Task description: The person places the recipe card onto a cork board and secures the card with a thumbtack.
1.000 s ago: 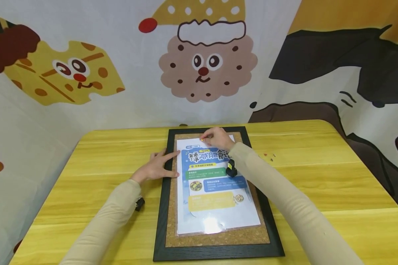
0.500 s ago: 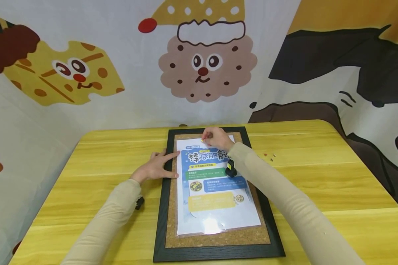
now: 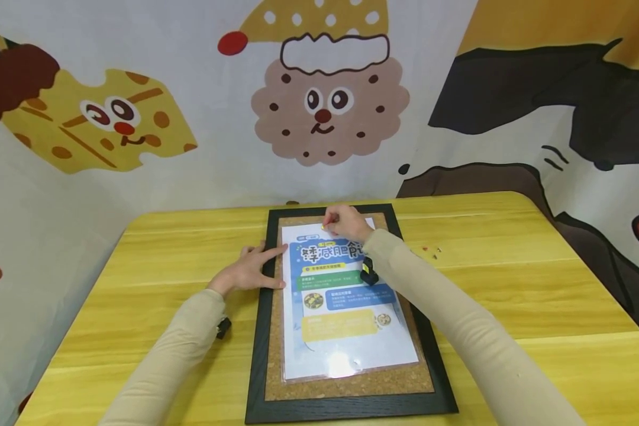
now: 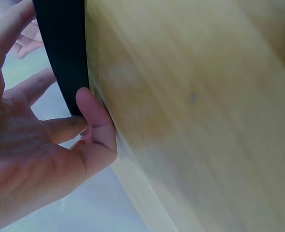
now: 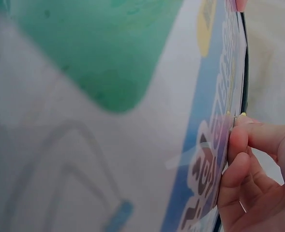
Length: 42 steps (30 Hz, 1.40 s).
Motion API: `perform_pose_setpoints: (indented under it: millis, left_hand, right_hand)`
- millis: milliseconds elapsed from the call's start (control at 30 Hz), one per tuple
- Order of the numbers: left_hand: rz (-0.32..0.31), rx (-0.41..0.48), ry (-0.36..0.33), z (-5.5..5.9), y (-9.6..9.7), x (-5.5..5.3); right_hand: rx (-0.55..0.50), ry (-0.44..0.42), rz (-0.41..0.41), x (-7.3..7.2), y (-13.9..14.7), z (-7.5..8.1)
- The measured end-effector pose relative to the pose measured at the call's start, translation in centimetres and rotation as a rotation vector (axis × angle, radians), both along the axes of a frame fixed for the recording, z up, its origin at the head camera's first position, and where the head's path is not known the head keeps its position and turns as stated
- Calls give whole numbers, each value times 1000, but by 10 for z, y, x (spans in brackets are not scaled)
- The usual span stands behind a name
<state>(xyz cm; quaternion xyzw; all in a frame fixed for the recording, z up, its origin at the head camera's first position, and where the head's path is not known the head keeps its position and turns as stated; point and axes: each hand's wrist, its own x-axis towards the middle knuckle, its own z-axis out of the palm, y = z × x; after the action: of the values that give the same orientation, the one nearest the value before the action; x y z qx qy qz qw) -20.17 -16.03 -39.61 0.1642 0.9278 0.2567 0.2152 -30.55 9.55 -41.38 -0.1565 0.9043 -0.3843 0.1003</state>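
A framed corkboard (image 3: 383,381) with a black border lies on the table, and a laminated poster (image 3: 309,361) with blue, green and yellow blocks covers most of its cork. My right hand (image 3: 349,223) pinches a small yellow push pin (image 5: 243,114) between thumb and forefinger, at the poster's upper part. Its other fingers touch the sheet in the right wrist view. Spread across the board's left border, my left hand (image 3: 247,272) has its thumb and forefinger reaching the poster's left edge. In the left wrist view, other fingers of that hand (image 4: 40,150) rest against the black frame's outer side.
Several small loose pins (image 3: 435,254) lie on the yellow wood-grain table (image 3: 511,266) right of the board. A curtain (image 3: 330,177) with cartoon prints hangs behind the table's far edge. Black wrist cameras sit on both arms, the right one (image 3: 368,273) over the poster.
The head view has shifted very slightly. Both hands keep their places, the right still pinching the push pin at the poster's top.
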Motion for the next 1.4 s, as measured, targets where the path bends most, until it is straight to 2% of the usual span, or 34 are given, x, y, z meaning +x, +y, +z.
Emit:
perform_pose_setpoints:
  millis: [467, 833, 1167, 1400]
  left_hand:
    - [-8, -5, 1, 0, 1, 2]
    - [-5, -10, 5, -1, 1, 1]
    - [-6, -5, 3, -2, 0, 0]
    - [-4, -1, -4, -2, 0, 0]
  right_hand:
    - [-17, -50, -50, 2, -1, 3]
    - [-32, -62, -51, 3, -1, 5]
    - [100, 0, -24, 3, -3, 7]
    - [121, -8, -33, 3, -4, 7]
